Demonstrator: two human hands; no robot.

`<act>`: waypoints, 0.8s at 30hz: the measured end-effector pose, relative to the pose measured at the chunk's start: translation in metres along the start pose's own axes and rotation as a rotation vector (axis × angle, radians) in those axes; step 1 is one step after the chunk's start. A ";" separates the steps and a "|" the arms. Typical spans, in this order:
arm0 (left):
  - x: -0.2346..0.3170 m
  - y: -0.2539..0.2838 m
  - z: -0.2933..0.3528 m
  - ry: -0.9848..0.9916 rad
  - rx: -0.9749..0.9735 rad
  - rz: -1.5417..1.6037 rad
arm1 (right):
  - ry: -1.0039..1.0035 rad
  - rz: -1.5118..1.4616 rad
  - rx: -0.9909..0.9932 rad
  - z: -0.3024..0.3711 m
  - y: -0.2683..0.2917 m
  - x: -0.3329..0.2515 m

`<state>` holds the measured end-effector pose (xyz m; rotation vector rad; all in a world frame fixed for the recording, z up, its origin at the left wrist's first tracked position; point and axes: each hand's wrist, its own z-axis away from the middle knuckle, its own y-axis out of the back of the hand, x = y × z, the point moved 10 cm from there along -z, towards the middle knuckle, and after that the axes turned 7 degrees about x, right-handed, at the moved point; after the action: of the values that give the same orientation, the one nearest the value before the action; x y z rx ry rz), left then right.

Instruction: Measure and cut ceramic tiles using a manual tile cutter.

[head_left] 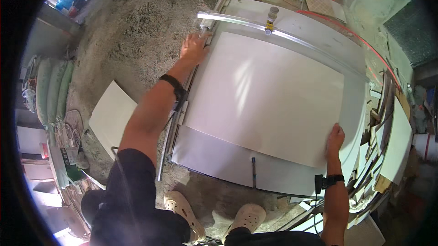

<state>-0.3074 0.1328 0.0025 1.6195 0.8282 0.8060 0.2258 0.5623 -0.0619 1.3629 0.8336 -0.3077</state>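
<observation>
A broad pale grey worktop (pixel 219 151) carries a large white panel (pixel 273 102) (glossy enough to shine in streaks); a slim blue stick (pixel 253 172) lies near the front edge, and a silvery rail (pixel 310 43) crosses the far part

Two hands (pixel 194 49), two wristbands (pixel 335 180) and two clogs (pixel 250 216) show.

left hand (pixel 194 49) near silver bar (pixel 242 20) | right hand (pixel 335 141) touching white panel (pixel 273 95) | pale slab (pixel 210 152) beneath panel
</observation>
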 end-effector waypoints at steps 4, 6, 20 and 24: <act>0.008 -0.017 0.002 -0.079 0.148 -0.100 | 0.009 -0.034 0.020 0.007 0.003 -0.010; -0.001 -0.023 -0.002 -0.014 0.156 -0.137 | 0.002 -0.029 0.015 0.008 0.004 -0.013; 0.008 0.013 -0.041 -0.135 0.242 -0.032 | 0.086 0.125 0.053 0.000 0.000 -0.011; 0.010 0.004 -0.052 -0.144 0.151 -0.128 | -0.007 0.081 0.033 -0.001 0.000 -0.002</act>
<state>-0.3454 0.1672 0.0167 1.7159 0.8964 0.5410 0.2241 0.5628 -0.0610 1.4213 0.7682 -0.2641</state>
